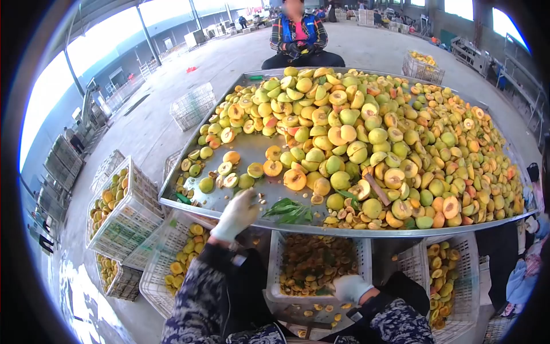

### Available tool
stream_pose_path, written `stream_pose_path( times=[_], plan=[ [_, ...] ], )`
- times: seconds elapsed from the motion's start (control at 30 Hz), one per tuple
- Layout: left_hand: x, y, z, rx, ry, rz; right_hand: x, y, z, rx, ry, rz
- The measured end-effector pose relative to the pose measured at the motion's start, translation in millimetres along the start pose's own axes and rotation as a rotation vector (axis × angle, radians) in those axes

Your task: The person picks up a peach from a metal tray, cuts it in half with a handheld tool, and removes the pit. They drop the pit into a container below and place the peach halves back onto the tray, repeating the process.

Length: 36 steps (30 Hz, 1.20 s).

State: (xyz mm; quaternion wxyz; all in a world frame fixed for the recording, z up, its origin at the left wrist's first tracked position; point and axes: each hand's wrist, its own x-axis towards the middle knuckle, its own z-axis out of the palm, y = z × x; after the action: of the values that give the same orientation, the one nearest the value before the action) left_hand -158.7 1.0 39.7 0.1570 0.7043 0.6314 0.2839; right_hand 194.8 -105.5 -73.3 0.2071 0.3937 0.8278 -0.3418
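Note:
My left hand (238, 214), in a white glove, reaches over the near edge of the metal table (252, 150). Its fingers are partly outstretched toward loose peach-like fruit halves (246, 181), and I see nothing held. Close to it lie a sprig of green leaves (289, 211) and small stone pieces. My right hand (350, 288), also gloved in white, is lower, over the near right corner of a white crate (275, 261) of brown pits and scraps (315, 258). Its fingers are curled together; what they hold, if anything, is hidden.
A large heap of yellow-green stone fruit (366, 137), many halved, covers much of the table. A brown stick (377, 189) lies on it. Fruit-filled crates stand left (123, 221) and right (467, 275) below. Across the table sits a person (298, 37) in a blue vest.

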Motion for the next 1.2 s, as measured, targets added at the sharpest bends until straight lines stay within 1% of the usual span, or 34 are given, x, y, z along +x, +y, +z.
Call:
stream_pose_path(
  times=[0.03,0.07,0.1,0.13,0.17,0.2,0.23,0.3,0.33,0.37,0.43,0.47,0.5,0.57,0.6,0.63,0.7,0.73,0.8,0.83,0.9,0.93,1.0,1.03,1.1,1.17,1.2],
  plan=[
    [27.1,9.4,19.4,-0.007,-0.044,0.023,0.8,8.6,10.7,-0.045,-0.062,-0.006],
    [53.2,6.8,40.1,0.034,-0.025,0.150,-1.4,10.1,12.8,0.012,-0.007,-0.017],
    [78.4,1.8,65.5,0.101,0.061,0.188,-7.8,8.8,11.9,0.071,0.046,-0.020],
    [100.8,4.5,76.7,0.111,-0.081,0.068,-13.0,9.9,5.4,0.142,0.102,-0.039],
    [118.4,5.0,87.4,0.124,-0.228,-0.054,-22.9,6.0,-9.5,0.154,0.109,-0.013],
    [128.6,-0.3,100.5,0.112,-0.253,0.011,-33.8,-0.5,-30.9,0.233,0.235,0.001],
    [131.1,5.4,106.8,0.105,-0.272,0.017,-39.4,-1.5,-46.6,0.310,0.355,0.008],
    [125.7,20.7,96.5,0.050,-0.220,-0.037,-37.6,6.0,-61.7,0.401,0.617,0.003],
    [119.8,38.8,80.5,-0.005,-0.271,-0.151,-46.8,0.1,-79.2,0.562,0.711,-0.051],
    [109.8,52.4,71.2,0.005,-0.273,-0.158,-44.8,-2.6,-86.1,0.661,0.900,-0.156],
    [75.4,72.9,66.9,-0.784,-0.238,-0.427,-36.1,3.0,-93.2,1.015,0.833,-0.204],
    [57.3,80.4,70.7,-1.022,-0.247,-0.405,-46.5,-5.2,-109.7,1.249,0.690,-0.171],
    [40.6,87.8,78.1,-1.269,-0.252,-0.380,-42.9,-10.9,-113.5,1.330,0.731,-0.220],
    [20.6,102.7,95.9,-1.593,-0.304,-0.364,-40.9,-18.3,-124.7,1.348,0.719,-0.247],
    [11.0,109.3,108.7,-1.673,-0.337,-0.366,-33.4,-16.1,-124.0,1.341,0.710,-0.208],
    [9.5,105.7,113.7,-1.726,-0.448,-0.349,-26.8,-15.0,-123.5,1.291,0.740,-0.210],
    [5.0,105.9,119.0,-1.800,-0.452,-0.364,-19.4,-14.8,-123.4,1.242,0.762,-0.201],
    [3.3,105.1,120.0,-1.807,-0.456,-0.373,-16.9,-15.2,-123.4,1.173,0.766,-0.155],
    [2.7,103.6,121.6,-1.570,-0.388,-0.190,-10.2,-13.6,-122.3,1.000,0.803,-0.098],
    [2.9,103.1,122.7,-1.576,-0.394,-0.193,-5.4,-12.5,-121.2,1.001,0.804,-0.089],
    [2.1,103.0,126.1,-1.416,-0.305,-0.099,3.3,-13.3,-119.4,0.809,0.923,-0.128],
    [0.1,103.5,130.7,-1.420,-0.306,-0.106,6.1,-15.7,-119.1,0.809,0.917,-0.122],
    [-4.9,103.8,139.9,-1.125,-0.138,0.002,11.5,-21.3,-118.0,0.426,1.096,-0.046],
    [-5.1,102.0,139.3,-1.126,-0.141,-0.003,12.1,-24.5,-118.9,0.429,1.092,-0.042],
    [-3.8,98.5,136.2,-0.828,-0.123,0.154,10.0,-29.3,-123.3,0.387,1.042,-0.085],
    [1.3,97.2,128.1,-0.881,-0.156,0.138,8.9,-27.6,-126.0,0.452,1.014,-0.093],
    [5.6,98.0,120.0,-0.948,-0.246,0.084,6.1,-27.6,-129.2,0.600,0.955,-0.130]
  ],
)
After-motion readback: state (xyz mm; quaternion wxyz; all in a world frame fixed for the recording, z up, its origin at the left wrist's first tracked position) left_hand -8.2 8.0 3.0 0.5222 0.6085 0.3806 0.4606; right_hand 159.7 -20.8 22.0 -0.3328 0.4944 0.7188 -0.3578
